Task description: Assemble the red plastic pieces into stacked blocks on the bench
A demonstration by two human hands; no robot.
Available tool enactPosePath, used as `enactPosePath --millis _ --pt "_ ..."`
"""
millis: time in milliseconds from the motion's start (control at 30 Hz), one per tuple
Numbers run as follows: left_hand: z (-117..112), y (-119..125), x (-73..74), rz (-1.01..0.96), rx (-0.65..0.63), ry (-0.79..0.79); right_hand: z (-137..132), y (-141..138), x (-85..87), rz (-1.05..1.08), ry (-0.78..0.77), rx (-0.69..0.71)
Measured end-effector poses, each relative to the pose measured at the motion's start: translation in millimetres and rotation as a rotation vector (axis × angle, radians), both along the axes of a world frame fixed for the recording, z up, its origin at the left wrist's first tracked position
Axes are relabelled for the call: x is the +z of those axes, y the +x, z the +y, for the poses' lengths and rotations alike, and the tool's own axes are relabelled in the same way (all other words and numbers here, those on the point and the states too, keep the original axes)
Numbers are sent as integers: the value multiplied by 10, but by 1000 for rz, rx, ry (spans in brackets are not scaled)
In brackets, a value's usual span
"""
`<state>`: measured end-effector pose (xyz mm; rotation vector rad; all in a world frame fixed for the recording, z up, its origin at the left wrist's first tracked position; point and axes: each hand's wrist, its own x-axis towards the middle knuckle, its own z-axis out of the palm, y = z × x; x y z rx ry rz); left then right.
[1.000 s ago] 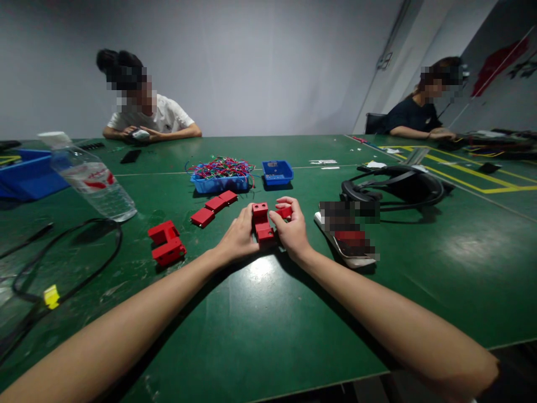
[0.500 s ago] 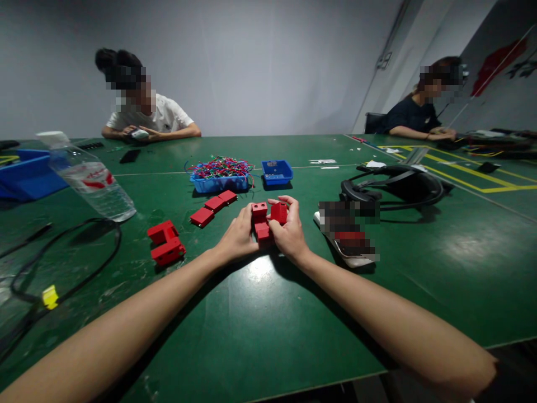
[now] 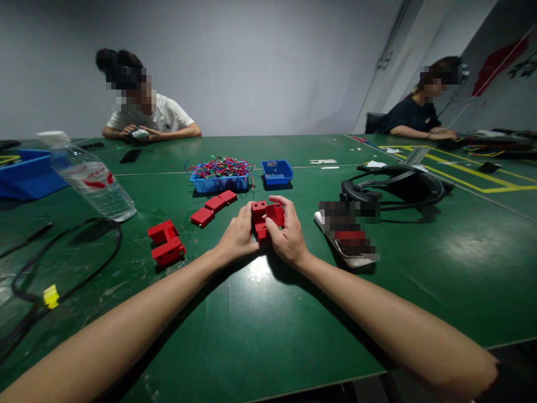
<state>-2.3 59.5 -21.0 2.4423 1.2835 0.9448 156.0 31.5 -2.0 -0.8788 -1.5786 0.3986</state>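
My left hand (image 3: 238,238) and my right hand (image 3: 286,235) meet at the middle of the green table (image 3: 260,313). Between them is a red plastic block assembly (image 3: 259,219); my left fingers grip its left side. My right hand pinches a smaller red block piece (image 3: 276,214) and presses it against the assembly's right side. Both hands are closed on the parts. Several flat red plates (image 3: 213,207) lie just beyond my left hand. Two red bracket pieces (image 3: 166,242) rest to the left.
A blue tray of coloured wires (image 3: 221,172) and a small blue bin (image 3: 277,172) stand behind. A water bottle (image 3: 90,178) and a black cable (image 3: 62,263) are at left, a black headset (image 3: 398,187) and a phone (image 3: 350,240) at right. Two other people sit across.
My right hand has brought the small red piece leftward from beside the assembly until it sits against it. My left hand has stayed put.
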Motion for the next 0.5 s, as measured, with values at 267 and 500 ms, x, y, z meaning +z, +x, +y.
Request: enactPosePath --millis 267,500 --pt "-51 9 57 -69 10 88 -73 -23 48 -88 137 42" --pt "-78 -19 66 -98 -48 -9 -58 -20 36 -123 76 42"
